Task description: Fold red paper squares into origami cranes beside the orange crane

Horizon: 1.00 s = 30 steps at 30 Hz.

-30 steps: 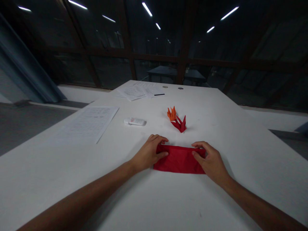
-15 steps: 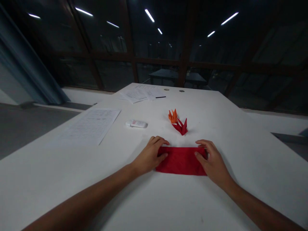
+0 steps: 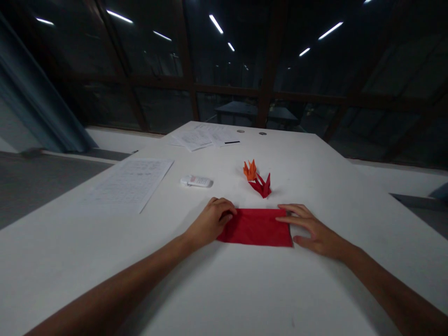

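Observation:
A folded rectangle of red paper (image 3: pixel 257 227) lies flat on the white table, its long sides running left to right. My left hand (image 3: pixel 212 220) has its fingers curled and closed at the paper's left end, the thumb close to the index finger. That hand covers the paper's left edge. At the right end, my right hand (image 3: pixel 311 228) is open. Its index and middle fingers stretch over the upper right corner, and its thumb is spread apart beside the lower right corner. Beyond the paper stand a red origami crane (image 3: pixel 262 185) and an orange origami crane (image 3: pixel 250 171).
Left of the cranes lies a white correction tape-like object (image 3: pixel 196 181). A printed sheet (image 3: pixel 129 182) is at the table's left side, with more papers (image 3: pixel 199 136) and a black pen-like strip (image 3: pixel 232 142) farther back. Two small round discs (image 3: pixel 262 133) lie near the far edge.
The red paper has shifted slightly left and away from me. My right hand has loosened from its right end and spread its fingers; my left hand moved left with the paper.

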### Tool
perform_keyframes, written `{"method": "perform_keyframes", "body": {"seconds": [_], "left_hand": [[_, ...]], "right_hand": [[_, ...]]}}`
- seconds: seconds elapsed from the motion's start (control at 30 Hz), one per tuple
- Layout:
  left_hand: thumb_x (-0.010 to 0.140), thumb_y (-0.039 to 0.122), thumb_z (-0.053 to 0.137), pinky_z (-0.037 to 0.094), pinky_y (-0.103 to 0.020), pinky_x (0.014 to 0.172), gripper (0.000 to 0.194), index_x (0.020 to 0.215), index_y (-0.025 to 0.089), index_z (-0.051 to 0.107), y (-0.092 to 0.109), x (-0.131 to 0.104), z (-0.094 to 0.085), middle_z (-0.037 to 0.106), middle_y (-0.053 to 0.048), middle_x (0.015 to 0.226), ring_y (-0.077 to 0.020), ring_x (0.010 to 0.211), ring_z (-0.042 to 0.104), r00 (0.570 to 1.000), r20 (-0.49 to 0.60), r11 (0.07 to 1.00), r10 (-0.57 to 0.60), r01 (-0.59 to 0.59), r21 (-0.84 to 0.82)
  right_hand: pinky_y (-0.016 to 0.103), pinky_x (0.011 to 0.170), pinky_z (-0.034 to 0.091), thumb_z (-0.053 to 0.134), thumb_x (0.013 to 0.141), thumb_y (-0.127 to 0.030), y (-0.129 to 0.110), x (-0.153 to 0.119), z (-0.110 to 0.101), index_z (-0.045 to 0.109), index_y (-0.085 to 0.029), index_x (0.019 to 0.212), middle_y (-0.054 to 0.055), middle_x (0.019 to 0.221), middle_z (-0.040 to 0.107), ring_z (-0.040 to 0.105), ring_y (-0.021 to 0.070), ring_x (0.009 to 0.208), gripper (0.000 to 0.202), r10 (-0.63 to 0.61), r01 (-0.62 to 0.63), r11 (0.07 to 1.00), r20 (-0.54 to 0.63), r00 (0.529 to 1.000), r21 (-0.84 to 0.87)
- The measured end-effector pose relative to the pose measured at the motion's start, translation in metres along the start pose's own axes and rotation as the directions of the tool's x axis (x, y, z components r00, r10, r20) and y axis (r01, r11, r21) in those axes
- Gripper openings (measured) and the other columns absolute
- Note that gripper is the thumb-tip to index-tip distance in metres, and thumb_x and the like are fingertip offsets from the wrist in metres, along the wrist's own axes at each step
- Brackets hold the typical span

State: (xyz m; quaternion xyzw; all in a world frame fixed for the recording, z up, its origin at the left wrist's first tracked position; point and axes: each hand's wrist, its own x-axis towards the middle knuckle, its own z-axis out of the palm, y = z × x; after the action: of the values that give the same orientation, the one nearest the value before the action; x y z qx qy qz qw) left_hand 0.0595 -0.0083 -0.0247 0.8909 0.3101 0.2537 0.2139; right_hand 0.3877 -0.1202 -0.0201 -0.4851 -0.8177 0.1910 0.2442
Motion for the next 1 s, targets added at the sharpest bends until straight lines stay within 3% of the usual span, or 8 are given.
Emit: {"method": "perform_keyframes", "body": {"seconds": [0.17, 0.4, 0.53, 0.63, 0.73, 0.83, 0.93, 1.0], "left_hand": [[0.085, 0.002, 0.046, 0.046, -0.039, 0.097, 0.031, 0.096, 0.021, 0.068, 0.002, -0.001, -0.003, 0.073, -0.004, 0.104, -0.02, 0.098, 0.065, 1.0, -0.014, 1.0, -0.003, 0.003, 0.028], [0.086, 0.001, 0.045, 0.046, -0.039, 0.098, 0.032, 0.095, 0.021, 0.069, 0.003, -0.002, -0.002, 0.071, -0.005, 0.107, -0.0198, 0.103, 0.062, 0.999, -0.03, 1.0, 0.029, -0.029, 0.011], [0.089, 0.007, 0.049, 0.043, -0.041, 0.097, 0.027, 0.098, 0.022, 0.069, 0.023, -0.008, -0.004, 0.069, -0.006, 0.11, -0.0227, 0.107, 0.058, 0.992, -0.097, 0.99, 0.086, -0.073, 0.123], [0.091, 0.022, 0.057, 0.039, -0.045, 0.095, 0.017, 0.104, 0.024, 0.068, 0.046, -0.017, 0.0, 0.069, -0.006, 0.108, -0.0258, 0.104, 0.056, 0.99, 0.03, 0.957, 0.136, -0.14, 0.253], [0.089, 0.04, 0.065, 0.039, -0.046, 0.097, 0.04, 0.125, 0.024, 0.061, 0.061, -0.024, 0.008, 0.066, -0.007, 0.119, -0.0286, 0.111, 0.055, 0.984, 0.132, 0.952, 0.124, -0.155, 0.265], [0.084, 0.051, 0.07, 0.038, -0.048, 0.099, 0.059, 0.134, 0.024, 0.053, 0.063, -0.026, 0.015, 0.064, -0.008, 0.125, -0.0312, 0.115, 0.053, 0.986, 0.149, 0.959, 0.077, -0.113, 0.259], [0.085, 0.051, 0.069, 0.038, -0.048, 0.098, 0.052, 0.127, 0.025, 0.057, 0.062, -0.024, 0.016, 0.065, -0.008, 0.123, -0.0319, 0.115, 0.052, 0.988, 0.144, 0.966, 0.054, -0.088, 0.243], [0.087, 0.047, 0.068, 0.039, -0.048, 0.097, 0.04, 0.119, 0.024, 0.061, 0.061, -0.023, 0.015, 0.066, -0.007, 0.12, -0.0309, 0.112, 0.053, 0.99, 0.134, 0.97, 0.044, -0.075, 0.23]], "right_hand": [[0.061, 0.112, 0.037, 0.076, 0.083, -0.035, -0.011, 0.0, 0.007, 0.066, -0.042, 0.131, 0.002, 0.161, 0.04, 0.041, 0.0348, 0.142, 0.049, 0.013, -0.014, 0.995, -0.01, 1.0, -0.096], [0.055, 0.108, 0.045, 0.058, 0.088, -0.01, -0.012, 0.0, 0.022, 0.071, -0.039, 0.124, 0.003, 0.15, 0.051, 0.047, 0.029, 0.134, 0.048, -0.046, 0.022, 0.989, -0.154, 0.987, -0.148], [0.055, 0.105, 0.047, 0.053, 0.082, -0.003, -0.009, 0.001, 0.028, 0.072, -0.034, 0.12, 0.006, 0.138, 0.058, 0.05, 0.0297, 0.129, 0.052, -0.071, 0.034, 0.991, -0.291, 0.954, -0.132], [0.055, 0.104, 0.046, 0.053, 0.079, -0.002, -0.012, 0.002, 0.029, 0.071, -0.032, 0.117, 0.006, 0.134, 0.059, 0.051, 0.0302, 0.126, 0.051, -0.085, 0.04, 0.988, -0.303, 0.949, -0.151], [0.054, 0.103, 0.046, 0.06, 0.082, -0.009, -0.018, 0.002, 0.028, 0.071, -0.029, 0.109, 0.008, 0.132, 0.06, 0.052, 0.0311, 0.124, 0.036, -0.064, 0.021, 0.986, -0.257, 0.964, -0.167], [0.052, 0.103, 0.045, 0.065, 0.084, -0.018, -0.024, 0.001, 0.026, 0.07, -0.027, 0.106, 0.009, 0.132, 0.06, 0.052, 0.0312, 0.123, 0.024, -0.062, 0.03, 0.985, -0.189, 0.98, -0.17], [0.05, 0.103, 0.045, 0.058, 0.092, -0.025, -0.028, 0.0, 0.029, 0.068, -0.026, 0.102, 0.009, 0.132, 0.059, 0.051, 0.0299, 0.124, 0.014, -0.054, 0.036, 0.994, -0.191, 0.98, -0.099], [0.047, 0.102, 0.045, 0.048, 0.099, -0.029, -0.03, -0.001, 0.033, 0.067, -0.026, 0.098, 0.009, 0.13, 0.058, 0.052, 0.0284, 0.123, 0.019, -0.009, 0.012, 1.0, -0.278, 0.96, 0.008]]}}
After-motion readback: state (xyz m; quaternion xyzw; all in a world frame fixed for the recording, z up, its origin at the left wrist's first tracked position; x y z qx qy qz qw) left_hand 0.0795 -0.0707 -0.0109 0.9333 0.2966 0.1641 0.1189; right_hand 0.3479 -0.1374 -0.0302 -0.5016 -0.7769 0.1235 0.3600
